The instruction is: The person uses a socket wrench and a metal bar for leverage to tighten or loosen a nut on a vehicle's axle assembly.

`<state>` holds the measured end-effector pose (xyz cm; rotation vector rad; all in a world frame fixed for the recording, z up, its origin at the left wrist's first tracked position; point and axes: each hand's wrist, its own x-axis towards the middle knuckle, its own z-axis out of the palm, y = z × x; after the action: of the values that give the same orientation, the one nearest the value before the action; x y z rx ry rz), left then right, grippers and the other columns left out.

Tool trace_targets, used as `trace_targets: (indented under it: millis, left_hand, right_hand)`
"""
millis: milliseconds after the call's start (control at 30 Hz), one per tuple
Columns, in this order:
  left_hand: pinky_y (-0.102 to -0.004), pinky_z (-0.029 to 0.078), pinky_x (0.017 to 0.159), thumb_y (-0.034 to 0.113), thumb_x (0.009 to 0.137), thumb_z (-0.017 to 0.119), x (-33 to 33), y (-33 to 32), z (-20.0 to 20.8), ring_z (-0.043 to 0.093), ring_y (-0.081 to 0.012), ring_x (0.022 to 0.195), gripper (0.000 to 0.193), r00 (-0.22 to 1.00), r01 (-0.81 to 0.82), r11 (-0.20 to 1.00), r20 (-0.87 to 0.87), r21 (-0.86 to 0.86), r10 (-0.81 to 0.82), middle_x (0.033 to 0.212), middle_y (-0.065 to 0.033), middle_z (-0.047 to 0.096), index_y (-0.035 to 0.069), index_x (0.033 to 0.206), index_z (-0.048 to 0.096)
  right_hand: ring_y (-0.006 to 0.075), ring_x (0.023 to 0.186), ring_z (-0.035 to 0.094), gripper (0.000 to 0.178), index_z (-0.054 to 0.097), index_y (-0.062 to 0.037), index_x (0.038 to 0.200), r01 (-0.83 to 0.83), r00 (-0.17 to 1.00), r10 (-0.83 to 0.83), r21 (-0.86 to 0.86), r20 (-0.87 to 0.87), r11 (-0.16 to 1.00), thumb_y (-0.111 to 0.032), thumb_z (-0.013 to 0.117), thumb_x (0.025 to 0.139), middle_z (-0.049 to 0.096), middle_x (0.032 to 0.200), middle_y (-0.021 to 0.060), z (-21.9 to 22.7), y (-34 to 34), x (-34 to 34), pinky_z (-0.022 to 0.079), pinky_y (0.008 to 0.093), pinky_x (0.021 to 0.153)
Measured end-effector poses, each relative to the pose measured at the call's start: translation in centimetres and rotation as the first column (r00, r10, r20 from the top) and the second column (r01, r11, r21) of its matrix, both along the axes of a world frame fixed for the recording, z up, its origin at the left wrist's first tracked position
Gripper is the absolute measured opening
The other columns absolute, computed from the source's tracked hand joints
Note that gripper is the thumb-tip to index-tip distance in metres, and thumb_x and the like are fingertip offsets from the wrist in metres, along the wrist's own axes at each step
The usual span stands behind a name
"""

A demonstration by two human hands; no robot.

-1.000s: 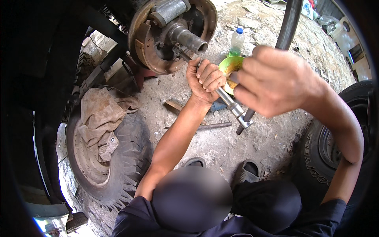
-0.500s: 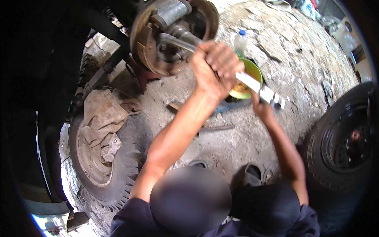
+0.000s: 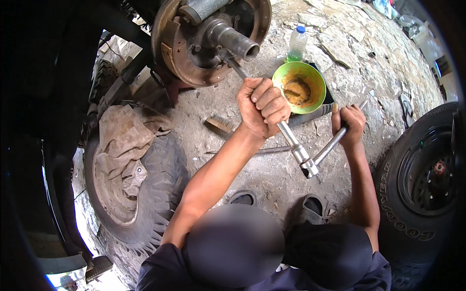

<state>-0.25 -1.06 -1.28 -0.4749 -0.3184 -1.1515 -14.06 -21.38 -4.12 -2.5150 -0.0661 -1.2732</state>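
Note:
My left hand [image 3: 264, 105] is closed around the long steel extension bar [image 3: 286, 132] of a socket wrench. The bar's far end meets the brake assembly [image 3: 170, 46] just below the hollow axle spindle [image 3: 235, 41]; the exact contact is too small to make out. At the near end, the drive head [image 3: 306, 162] joins a sliding handle [image 3: 331, 144], which slants up to the right. My right hand [image 3: 350, 121] is wrapped round that handle, whose tip sticks out beyond the fingers.
A green bowl [image 3: 318, 77] with brown grease stands beside a bottle [image 3: 296, 46] with a blue cap. A brush [image 3: 219, 125] and a metal rod [image 3: 267, 151] lie on the ground. Tyres flank me, the left one [image 3: 165, 179] under a cloth [image 3: 124, 138], the right one [image 3: 388, 194] upright.
The wrench's near end has swung down toward me, and its far end has moved to below the spindle. My right hand has shifted right, and the handle now shows clearly.

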Motion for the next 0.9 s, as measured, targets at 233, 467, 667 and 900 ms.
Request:
trace_targets:
  millis: [233,467,667,900]
  left_hand:
    - [-0.0211,0.017,0.032,0.017,0.092,0.048,1.3,0.1,-0.7,0.018,-0.0037,0.035,0.043,1.000,0.019,0.996,-0.017,-0.093,-0.021,0.045,0.0054,0.024,0.016,0.054,0.030]
    - [-0.0211,0.016,0.032,0.018,0.091,0.047,1.5,-0.4,-0.9,0.019,-0.0037,0.035,0.041,0.999,-0.042,0.999,0.013,-0.027,0.043,0.044,0.0053,0.024,0.015,0.053,0.031]
    - [-0.0212,0.018,0.031,0.019,0.092,0.045,2.1,-0.3,-0.9,0.019,-0.0044,0.034,0.040,0.999,-0.026,0.998,0.035,-0.058,0.028,0.044,0.0045,0.024,0.014,0.054,0.031]
    - [-0.0229,0.017,0.032,0.025,0.093,0.043,3.0,-0.7,-1.2,0.018,-0.0068,0.035,0.039,0.995,-0.038,0.999,0.090,-0.037,0.041,0.043,0.0046,0.024,0.014,0.057,0.034]
  right_hand:
    - [0.0149,0.039,0.035,0.040,0.039,-0.0138,0.052,0.003,0.999,0.009,-0.339,0.035,0.941,-0.004,0.070,0.076,0.041,0.043,0.0006,6.7,-2.3,1.9,0.029,0.0317,0.048]
    - [0.0129,0.045,0.042,0.034,0.046,-0.0131,0.055,-0.089,0.984,0.164,-0.626,0.064,0.775,-0.003,0.072,0.074,0.048,0.047,-0.0011,14.8,-2.3,3.7,0.033,0.0299,0.053]
    - [0.0131,0.055,0.052,0.020,0.058,-0.0097,0.063,-0.129,0.962,0.267,-0.788,0.047,0.602,-0.006,0.076,0.072,0.061,0.059,0.0018,19.4,-0.2,3.8,0.040,0.0300,0.058]
    - [0.0126,0.062,0.057,0.011,0.068,-0.0099,0.073,-0.162,0.977,0.206,-0.843,-0.062,0.514,-0.014,0.078,0.074,0.066,0.066,0.0012,19.8,-0.8,3.4,0.047,0.0299,0.067]
